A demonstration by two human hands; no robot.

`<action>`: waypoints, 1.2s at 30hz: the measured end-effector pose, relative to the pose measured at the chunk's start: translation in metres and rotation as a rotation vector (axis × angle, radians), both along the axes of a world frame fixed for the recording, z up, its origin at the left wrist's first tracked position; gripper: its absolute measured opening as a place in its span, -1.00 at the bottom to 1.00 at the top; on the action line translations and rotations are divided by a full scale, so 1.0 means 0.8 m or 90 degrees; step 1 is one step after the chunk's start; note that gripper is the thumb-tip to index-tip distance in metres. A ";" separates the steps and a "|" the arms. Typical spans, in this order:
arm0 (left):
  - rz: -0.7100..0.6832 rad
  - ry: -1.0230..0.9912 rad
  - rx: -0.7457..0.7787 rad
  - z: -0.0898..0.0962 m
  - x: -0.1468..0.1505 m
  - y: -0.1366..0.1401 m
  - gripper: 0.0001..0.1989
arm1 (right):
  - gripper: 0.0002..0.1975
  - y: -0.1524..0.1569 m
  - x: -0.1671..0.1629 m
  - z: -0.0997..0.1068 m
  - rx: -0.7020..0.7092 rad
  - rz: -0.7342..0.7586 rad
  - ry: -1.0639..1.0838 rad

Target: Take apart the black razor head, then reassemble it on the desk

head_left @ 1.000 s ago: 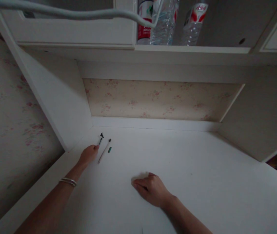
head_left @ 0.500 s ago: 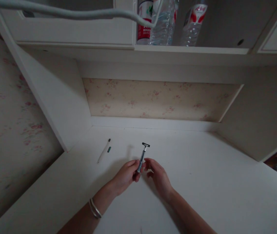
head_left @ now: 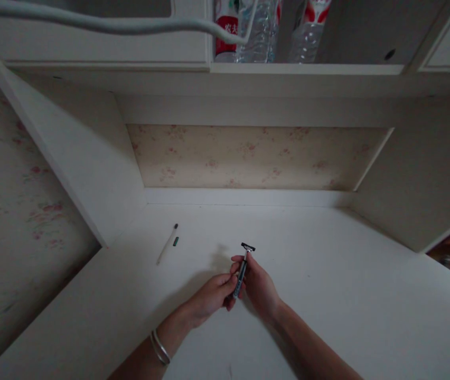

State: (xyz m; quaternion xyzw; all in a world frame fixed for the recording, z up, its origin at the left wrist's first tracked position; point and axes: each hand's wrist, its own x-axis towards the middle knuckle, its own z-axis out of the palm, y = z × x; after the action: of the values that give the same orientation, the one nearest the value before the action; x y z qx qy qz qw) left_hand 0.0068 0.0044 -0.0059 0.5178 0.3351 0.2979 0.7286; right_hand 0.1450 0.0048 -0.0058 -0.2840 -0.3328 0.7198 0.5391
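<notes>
Over the white desk, a razor (head_left: 241, 275) with a dark and grey handle is tilted, its black head (head_left: 247, 247) pointing away from me. My left hand (head_left: 219, 295) is closed round the lower part of the handle, with the thumb on its side. At the upper handle, just below the head, my right hand (head_left: 260, 285) has its thumb and fingers closed on the razor; part of its grip is hidden behind it. To the left lie a thin white toothbrush (head_left: 166, 246) with a dark head and a small dark green piece (head_left: 176, 241) beside it.
Above the desk (head_left: 320, 306) hangs a cabinet shelf (head_left: 308, 69) holding several plastic bottles (head_left: 259, 37). A pale cable or tube (head_left: 130, 25) crosses the top left. A side panel (head_left: 70, 142) stands at the left and another (head_left: 427, 174) at the right.
The razor has shifted slightly right and toward me in my left hand. My right hand, beside it and apart before, has closed on the upper handle. The view has tilted slightly downward.
</notes>
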 end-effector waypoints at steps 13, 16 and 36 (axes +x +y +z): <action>0.125 -0.030 0.052 0.011 -0.014 0.011 -0.66 | -0.55 -0.004 0.007 0.013 0.022 -0.027 0.011; 0.141 -0.093 0.047 0.012 -0.015 0.014 -0.57 | -0.58 -0.009 0.002 0.012 -0.011 0.055 0.039; 0.003 -0.299 -0.041 0.005 -0.016 0.010 -0.51 | -0.44 -0.020 0.000 -0.006 -0.002 0.255 -0.010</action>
State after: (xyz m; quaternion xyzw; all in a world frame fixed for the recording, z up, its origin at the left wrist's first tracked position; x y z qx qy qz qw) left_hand -0.0059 0.0126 -0.0016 0.4094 0.1669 0.4013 0.8022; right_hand 0.1452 -0.0112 -0.0109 -0.2183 -0.3857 0.8108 0.3824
